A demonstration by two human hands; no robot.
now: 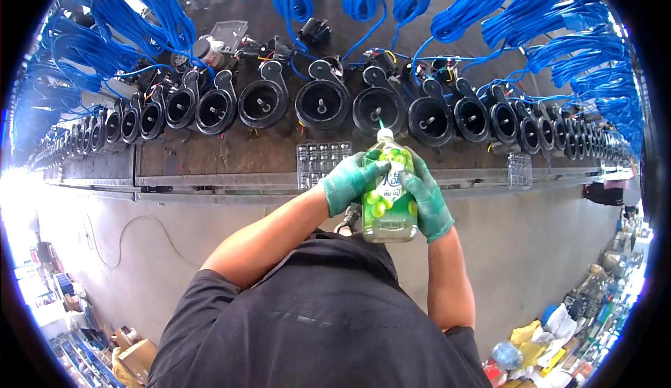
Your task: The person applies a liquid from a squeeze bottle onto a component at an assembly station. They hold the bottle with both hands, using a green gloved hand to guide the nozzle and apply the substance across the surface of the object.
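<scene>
Left grip (351,180) and right grip (428,198): wrapped around green-labelled bottle (391,210), between them | Apparent step: nozzle (381,125) aimed into round black housing (388,106), just beyond both grips | Next move: seemingly calls for steady aim, controlled squeeze

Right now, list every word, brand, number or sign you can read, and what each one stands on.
Bottle, front: large characters, partly hidden; printed words are not copied out here.
Bottle, near the base: a short line of print, too small to read.
Black shirt: a faint mark, too blurred to read.
Black round parts: no print that can be made out.
</scene>
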